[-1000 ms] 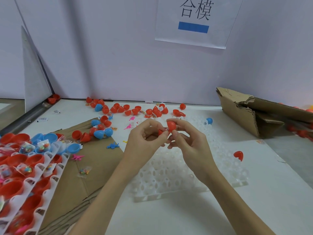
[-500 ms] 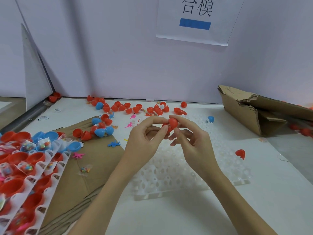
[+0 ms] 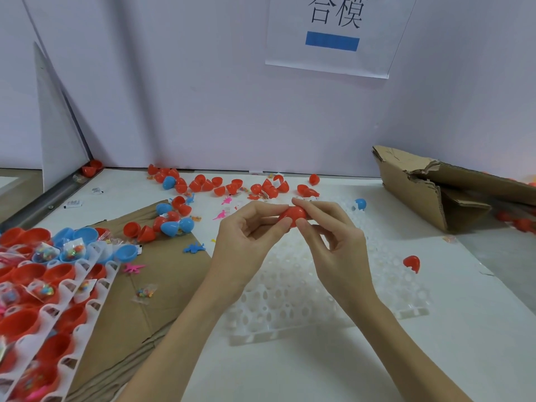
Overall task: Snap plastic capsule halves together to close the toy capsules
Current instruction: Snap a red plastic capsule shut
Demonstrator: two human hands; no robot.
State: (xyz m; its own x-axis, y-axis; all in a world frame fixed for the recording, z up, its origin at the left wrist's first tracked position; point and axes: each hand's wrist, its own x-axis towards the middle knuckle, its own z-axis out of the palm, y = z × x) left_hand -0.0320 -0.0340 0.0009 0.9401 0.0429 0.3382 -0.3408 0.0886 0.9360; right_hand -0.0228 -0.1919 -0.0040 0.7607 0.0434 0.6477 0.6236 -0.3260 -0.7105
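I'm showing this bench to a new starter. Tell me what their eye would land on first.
First, the two hands at centre, left hand and right hand, pinching one red capsule between fingertips above a white tray. Next, the red and blue halves scattered along the back wall. Then the racks of open halves at far left, and the torn box at right.

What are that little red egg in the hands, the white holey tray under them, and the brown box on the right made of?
The red egg, pinched by the left hand and right hand, looks like thin smooth plastic: even colour, soft sheen. The white tray seems moulded, slightly translucent plastic, with rows of formed holes. The brown box looks like matte corrugated cardboard, with torn, creased edges.
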